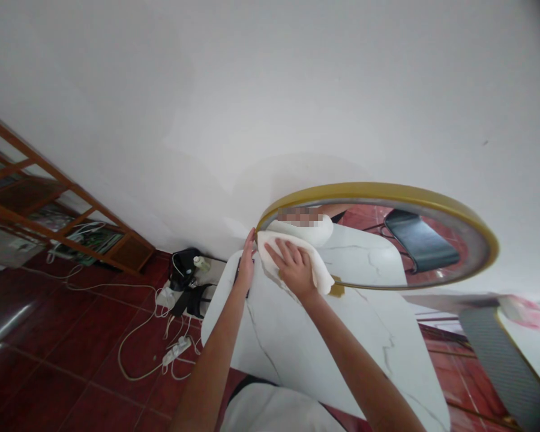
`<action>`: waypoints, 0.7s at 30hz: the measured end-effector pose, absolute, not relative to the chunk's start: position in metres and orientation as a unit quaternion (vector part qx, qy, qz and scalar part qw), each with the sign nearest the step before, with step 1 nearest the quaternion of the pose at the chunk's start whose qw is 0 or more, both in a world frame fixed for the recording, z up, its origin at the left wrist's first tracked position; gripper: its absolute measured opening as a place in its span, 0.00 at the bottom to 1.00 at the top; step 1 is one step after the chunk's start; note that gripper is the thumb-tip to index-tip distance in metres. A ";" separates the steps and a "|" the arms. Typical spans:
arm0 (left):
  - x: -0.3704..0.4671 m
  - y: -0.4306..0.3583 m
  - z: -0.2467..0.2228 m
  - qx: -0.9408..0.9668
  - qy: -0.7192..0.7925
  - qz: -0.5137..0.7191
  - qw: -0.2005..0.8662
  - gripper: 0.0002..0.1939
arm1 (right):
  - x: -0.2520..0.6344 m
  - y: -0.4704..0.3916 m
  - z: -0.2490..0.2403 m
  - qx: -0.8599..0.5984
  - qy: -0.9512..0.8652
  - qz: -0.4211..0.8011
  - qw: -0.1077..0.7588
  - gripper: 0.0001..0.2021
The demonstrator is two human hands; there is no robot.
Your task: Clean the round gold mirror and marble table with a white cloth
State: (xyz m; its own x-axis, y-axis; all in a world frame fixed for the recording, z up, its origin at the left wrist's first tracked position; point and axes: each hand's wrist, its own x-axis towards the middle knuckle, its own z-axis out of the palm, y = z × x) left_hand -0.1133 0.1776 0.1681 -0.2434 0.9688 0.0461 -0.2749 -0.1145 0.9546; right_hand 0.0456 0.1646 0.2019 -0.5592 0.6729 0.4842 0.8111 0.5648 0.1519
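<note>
A round mirror (366, 249) in a gold frame (378, 191) stands tilted on a white marbled table (337, 336), close to the wall. My right hand (292, 264) holds a white cloth (321, 273) against the left part of the glass, its fingers bent a little over the fabric. At the frame's left edge, my left hand (247, 264) rests with fingers stretched out, touching the rim from the side. A dark flat object (237, 271) lies partly hidden beneath that hand. The glass reflects the cloth, the tabletop and a dark chair.
On the left stands a wooden shelf (67, 204) with things on it. A power strip (177, 351) and loose cables lie on the red tiled floor (94, 336). A black bag (183, 269) and a small bottle (201, 263) are beside the table. A grey chair (499, 354) stands at right.
</note>
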 end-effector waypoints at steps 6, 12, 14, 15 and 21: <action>-0.107 0.177 0.174 0.359 0.455 0.652 0.489 0.24 | 0.045 0.168 0.171 -0.436 -0.877 -0.144 0.142 0.29; -0.117 0.178 0.172 0.356 0.470 0.639 0.494 0.22 | 0.061 0.153 0.126 -0.480 -0.873 -0.071 0.047 0.27; -0.119 0.178 0.163 0.353 0.470 0.640 0.495 0.23 | 0.061 0.152 0.133 -0.472 -0.875 -0.080 0.072 0.30; -0.118 0.179 0.157 0.348 0.470 0.640 0.498 0.23 | 0.060 0.153 0.140 -0.467 -0.875 -0.089 0.090 0.31; -0.099 0.188 0.108 0.230 0.482 0.619 0.577 0.20 | 0.053 0.164 0.157 -0.448 -0.873 -0.129 0.141 0.30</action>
State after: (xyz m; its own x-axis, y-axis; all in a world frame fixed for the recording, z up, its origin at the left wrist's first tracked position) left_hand -0.0990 0.1877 0.1077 -0.2296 0.9346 -0.2718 -0.4921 0.1294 0.8608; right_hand 0.0530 0.1645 0.1570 -0.5593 0.7455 0.3625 0.8185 0.5660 0.0989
